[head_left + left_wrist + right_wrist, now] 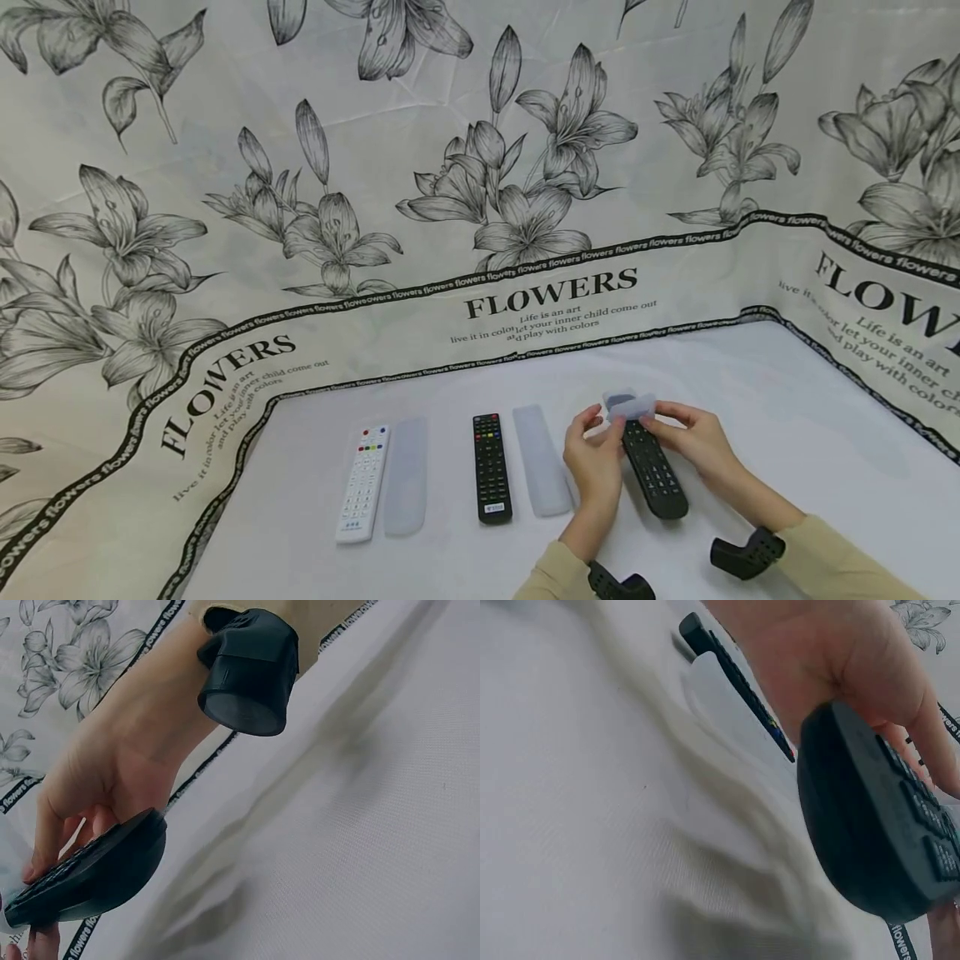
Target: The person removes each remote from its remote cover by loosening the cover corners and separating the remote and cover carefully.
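Observation:
In the head view both hands are at the far end of a black remote control (655,471). A translucent whitish remote cover (632,408) sits bunched over that end. My left hand (596,458) pinches the cover's left side, and my right hand (697,437) pinches its right side. The remote's near end is bare and hangs tilted above the table. From the left wrist the right hand (124,761) shows with its thumb over the remote's (97,874) buttons. The right wrist view shows the left hand (840,667) beyond the remote's (862,817) rounded end.
A white remote (363,483) lies at left beside a flat translucent cover (406,477). Further right lie another black remote (492,468) and a second cover (542,461), close to the left hand. Flower-printed cloth (555,292) rises behind the white table (300,500).

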Motion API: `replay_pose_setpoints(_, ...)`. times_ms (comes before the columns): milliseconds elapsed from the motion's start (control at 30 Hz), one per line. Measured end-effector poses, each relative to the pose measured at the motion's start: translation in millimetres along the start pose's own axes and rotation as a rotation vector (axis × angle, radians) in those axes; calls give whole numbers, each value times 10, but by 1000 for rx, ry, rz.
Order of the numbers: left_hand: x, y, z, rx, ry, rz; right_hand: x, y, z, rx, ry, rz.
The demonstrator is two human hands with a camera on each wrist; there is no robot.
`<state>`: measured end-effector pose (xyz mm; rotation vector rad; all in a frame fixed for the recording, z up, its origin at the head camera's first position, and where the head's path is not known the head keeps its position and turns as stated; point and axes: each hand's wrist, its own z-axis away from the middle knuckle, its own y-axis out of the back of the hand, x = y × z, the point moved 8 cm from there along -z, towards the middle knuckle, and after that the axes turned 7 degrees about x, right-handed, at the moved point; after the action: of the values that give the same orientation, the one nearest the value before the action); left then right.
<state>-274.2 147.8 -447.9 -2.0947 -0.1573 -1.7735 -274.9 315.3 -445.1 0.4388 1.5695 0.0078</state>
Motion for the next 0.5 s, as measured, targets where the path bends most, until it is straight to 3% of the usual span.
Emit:
replay_pose_setpoints(100, -65, -25, 30, -49, 99, -17, 0, 21, -13, 39, -9, -76)
replay_pose_setpoints(300, -210, -79, 152, -224, 308, -101, 9, 43, -45, 60, -22, -147)
replay_pose_setpoints(400, -230, -88, 180, -277, 351, -96, 54, 3, -74, -2, -61, -205)
replay_pose_setpoints(500, -232, -72, 171, -288, 351, -79, 94, -58, -114, -131, -107, -322)
